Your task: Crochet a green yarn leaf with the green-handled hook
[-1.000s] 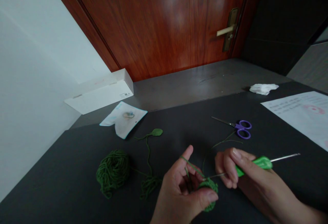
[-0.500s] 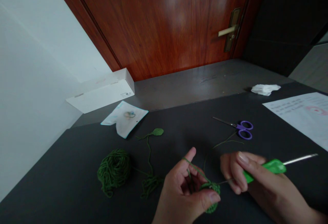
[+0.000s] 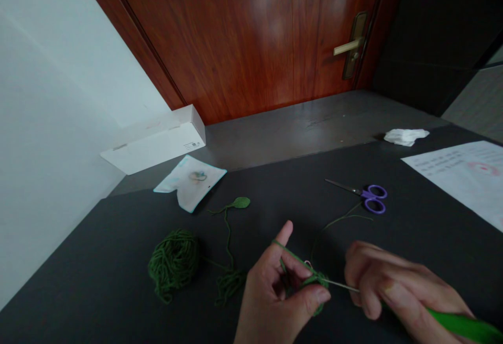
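Note:
My left hand [image 3: 277, 291] pinches a small green crocheted piece [image 3: 320, 280] between thumb and fingers, and green yarn runs over its raised index finger. Wrapped round the green handle of a crochet hook [image 3: 463, 325] is my right hand [image 3: 393, 281]; the thin metal shaft points left and its tip is at the crocheted piece. A ball of green yarn [image 3: 174, 262] lies to the left, with a loose tangle of yarn [image 3: 230, 282] beside my left hand. Farther back rests a small green crocheted leaf [image 3: 241, 202] with a yarn tail.
Purple-handled scissors [image 3: 369, 197] lie behind my hands near a thin yarn end. A printed paper sheet [image 3: 459, 176] and a crumpled white tissue [image 3: 406, 136] are at the right. A plastic packet [image 3: 200, 181] and a white box [image 3: 157, 147] stand at the back left.
My right hand has turned over, so the hook's handle now points down to the right instead of up. My left hand has shifted slightly left with the crocheted piece.

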Motion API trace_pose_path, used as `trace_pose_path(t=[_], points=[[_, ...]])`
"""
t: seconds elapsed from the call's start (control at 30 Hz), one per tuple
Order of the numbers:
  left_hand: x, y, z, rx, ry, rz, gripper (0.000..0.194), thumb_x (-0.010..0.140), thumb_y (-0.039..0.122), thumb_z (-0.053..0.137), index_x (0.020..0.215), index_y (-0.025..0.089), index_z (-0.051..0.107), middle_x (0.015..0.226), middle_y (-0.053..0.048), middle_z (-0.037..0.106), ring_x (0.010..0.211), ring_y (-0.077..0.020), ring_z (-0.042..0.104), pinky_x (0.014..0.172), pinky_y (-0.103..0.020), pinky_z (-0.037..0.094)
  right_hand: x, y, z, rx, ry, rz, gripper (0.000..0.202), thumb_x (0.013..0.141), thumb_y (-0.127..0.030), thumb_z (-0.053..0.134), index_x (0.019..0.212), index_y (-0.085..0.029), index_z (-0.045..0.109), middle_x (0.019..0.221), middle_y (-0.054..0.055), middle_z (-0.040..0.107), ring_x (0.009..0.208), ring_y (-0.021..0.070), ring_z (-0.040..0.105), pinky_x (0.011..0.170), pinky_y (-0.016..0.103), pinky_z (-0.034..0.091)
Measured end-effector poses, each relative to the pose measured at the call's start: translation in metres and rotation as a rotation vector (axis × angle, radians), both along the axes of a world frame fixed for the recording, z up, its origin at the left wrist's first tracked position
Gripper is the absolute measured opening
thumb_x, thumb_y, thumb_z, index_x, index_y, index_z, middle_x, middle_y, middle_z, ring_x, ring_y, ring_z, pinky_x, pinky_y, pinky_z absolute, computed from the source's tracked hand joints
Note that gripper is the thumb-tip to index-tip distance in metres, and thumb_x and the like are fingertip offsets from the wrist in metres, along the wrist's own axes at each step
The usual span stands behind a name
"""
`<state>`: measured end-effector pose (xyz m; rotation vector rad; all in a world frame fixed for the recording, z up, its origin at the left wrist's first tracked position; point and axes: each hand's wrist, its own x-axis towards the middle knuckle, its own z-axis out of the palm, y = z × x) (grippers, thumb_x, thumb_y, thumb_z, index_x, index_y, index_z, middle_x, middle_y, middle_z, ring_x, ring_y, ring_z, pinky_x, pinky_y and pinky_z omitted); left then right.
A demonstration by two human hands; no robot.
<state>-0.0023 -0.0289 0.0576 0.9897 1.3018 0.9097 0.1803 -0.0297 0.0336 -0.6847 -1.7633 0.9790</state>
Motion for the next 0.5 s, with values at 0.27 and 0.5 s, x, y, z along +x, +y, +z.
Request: trace_pose_path(t=[0.27, 0.5], points=[[-0.003, -0.006, -0.001, 0.164, 0.272, 0.027, 0.008, 0.067, 0.015, 0.070, 0.068, 0.020, 0.065, 0.089, -0.006, 0.070, 0.066, -0.0151, 0.058, 0.072, -0.030, 0.046, -0.011, -0.007, 0.000, 0.347, -0.227, -0.119, 0.038, 0.099, -0.039, 0.029, 0.075, -0.022, 0.053, 0.063, 0.005, 0.056, 0.058, 0.0191, 0.052, 0.051, 0.031, 0.043], [-0.003, -0.008, -0.006, 0.243, 0.315, 0.107, 0.058, 0.068, 0.019, 0.074, 0.123, 0.030, 0.058, 0.071, 0.002, 0.065, 0.068, -0.0189, 0.060, 0.076, -0.031, 0.047, -0.013, -0.006, 0.006, 0.201, -0.199, -0.053, 0.044, 0.098, -0.046, 0.026, 0.072, -0.022, 0.051, 0.067, 0.005, 0.054, 0.062, 0.0182, 0.053, 0.054, 0.029, 0.045]])
